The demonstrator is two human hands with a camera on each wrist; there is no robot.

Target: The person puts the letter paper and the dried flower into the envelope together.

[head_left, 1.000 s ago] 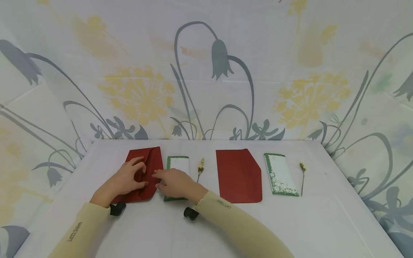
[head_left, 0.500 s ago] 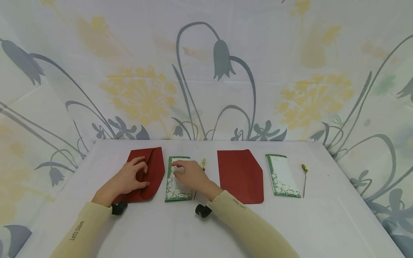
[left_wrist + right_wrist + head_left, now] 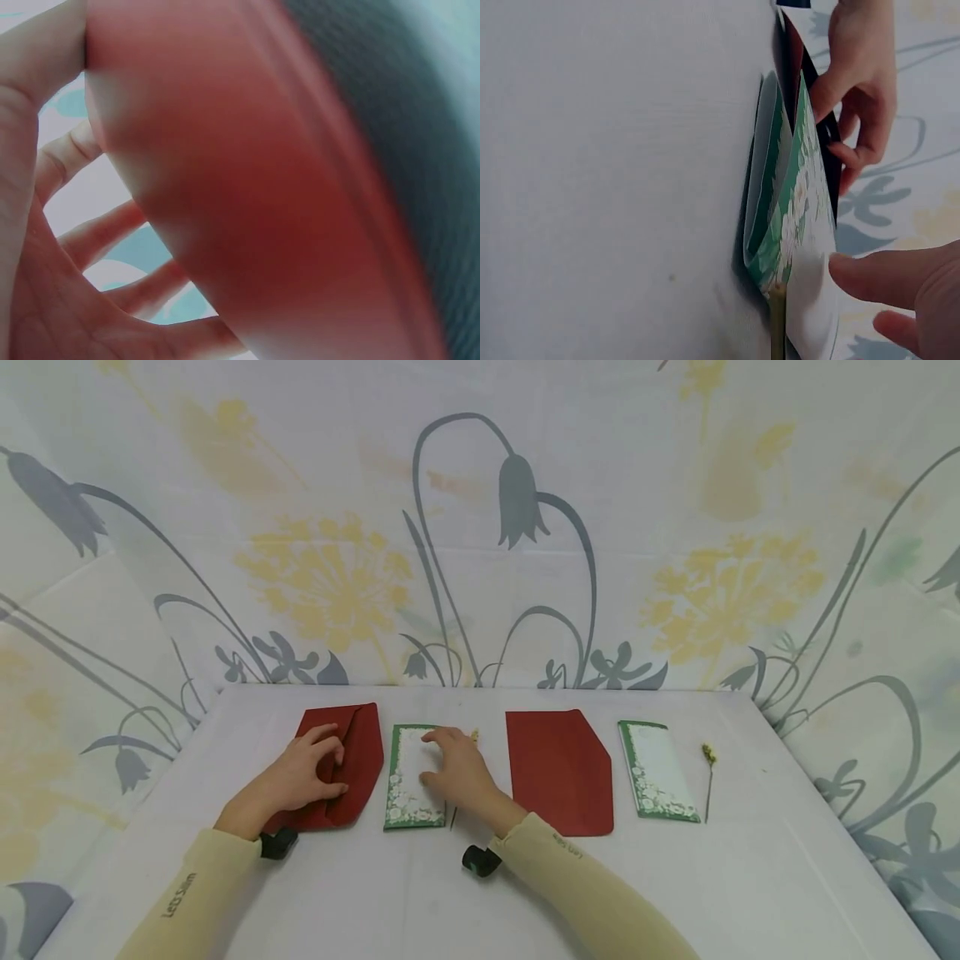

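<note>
My left hand (image 3: 300, 772) lies over the left red envelope (image 3: 365, 768), fingers and thumb curled at its raised flap edge. In the left wrist view, the red paper (image 3: 247, 187) hides those fingertips. My right hand (image 3: 467, 777) hovers over the right side of a folded card (image 3: 407, 785) with a green and white floral border. Its thumb and fingers are apart and hold nothing. The card's folded layers (image 3: 769, 172) gape a little in the right wrist view. Mostly behind the right hand is a dried yellow flower, its stem (image 3: 778, 322) lying close beside the card.
To the right, another red envelope (image 3: 558, 772) lies flat, then a second floral card (image 3: 660, 777) and a second dried flower (image 3: 708, 768). A white cloth (image 3: 375, 893) covers the table. Flower-patterned fabric (image 3: 480, 568) rises behind and at both sides.
My right hand has moved from between the left envelope and card rightward over the card, its thumb and fingers spreading apart. My left hand has kept its place on the envelope.
</note>
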